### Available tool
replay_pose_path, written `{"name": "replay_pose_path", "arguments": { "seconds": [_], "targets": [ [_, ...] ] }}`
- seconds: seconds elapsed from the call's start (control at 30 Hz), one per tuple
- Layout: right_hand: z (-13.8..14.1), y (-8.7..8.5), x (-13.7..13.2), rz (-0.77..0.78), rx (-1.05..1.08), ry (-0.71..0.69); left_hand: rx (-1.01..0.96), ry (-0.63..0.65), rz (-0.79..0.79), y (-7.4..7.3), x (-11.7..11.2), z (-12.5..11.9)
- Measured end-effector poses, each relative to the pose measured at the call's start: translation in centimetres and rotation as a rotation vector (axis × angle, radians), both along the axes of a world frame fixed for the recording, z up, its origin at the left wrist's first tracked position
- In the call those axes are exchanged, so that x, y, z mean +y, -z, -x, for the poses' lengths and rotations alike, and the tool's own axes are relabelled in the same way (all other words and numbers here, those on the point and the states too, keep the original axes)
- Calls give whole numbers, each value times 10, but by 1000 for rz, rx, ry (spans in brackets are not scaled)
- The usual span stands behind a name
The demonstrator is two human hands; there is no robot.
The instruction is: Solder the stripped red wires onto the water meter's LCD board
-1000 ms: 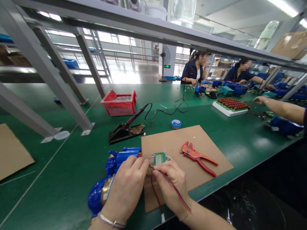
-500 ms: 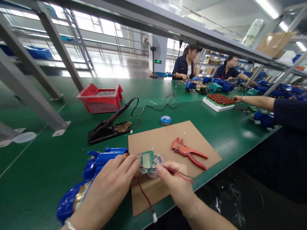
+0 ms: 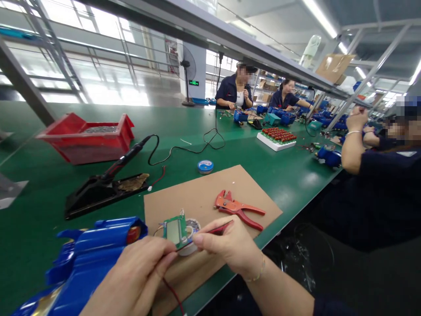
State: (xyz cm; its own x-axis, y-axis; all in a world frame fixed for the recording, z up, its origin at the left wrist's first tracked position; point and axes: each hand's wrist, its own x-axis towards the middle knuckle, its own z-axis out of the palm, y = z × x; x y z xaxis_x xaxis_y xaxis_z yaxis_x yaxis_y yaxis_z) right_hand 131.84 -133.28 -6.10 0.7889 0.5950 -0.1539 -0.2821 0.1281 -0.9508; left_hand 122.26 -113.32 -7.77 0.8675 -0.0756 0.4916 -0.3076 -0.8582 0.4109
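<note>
My left hand point(image 3: 138, 276) pinches the lower edge of a small green circuit board point(image 3: 175, 231) with a grey display, held just above the brown cardboard sheet point(image 3: 210, 193). My right hand point(image 3: 226, 248) pinches thin red and black wires point(image 3: 215, 229) that run from the board. Behind the board sits a white round part point(image 3: 191, 230). A blue plastic housing point(image 3: 85, 259) lies under my left wrist.
Red wire strippers point(image 3: 237, 206) lie on the cardboard. A soldering iron on a black stand point(image 3: 101, 186), a red bin point(image 3: 85, 137) and a solder spool point(image 3: 205, 166) are further back. Other people work along the green bench point(image 3: 296, 175), near a white tray of red parts point(image 3: 276, 136).
The view swung to the right and closer to the bench. My right hand drew the wires out to the right of the board; my left hand keeps its pinch on the board.
</note>
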Motion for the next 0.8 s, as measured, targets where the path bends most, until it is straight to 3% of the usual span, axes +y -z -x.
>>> {"name": "replay_pose_path", "arguments": {
  "seconds": [0.1, 0.17, 0.33, 0.43, 0.63, 0.8],
  "targets": [
    [-4, 1, -6, 14, 0, -6, 137, 12, -10, 15, 13, 7],
    [-2, 0, -7, 0, -23, -18, 183, 5, 3, 16, 8, 9],
    [7, -11, -4, -91, -65, -59, 160, -87, 213, -17, -35, 1],
    [9, -11, -3, -111, -69, -48, 248, -106, 398, -35, -48, -4],
    [10, -3, -3, -88, -47, 76, 356, -145, 520, -31, -34, 0],
    [16, -12, 2, -125, -163, 95, 361, -93, 621, -35, -39, 7]
  ]
}}
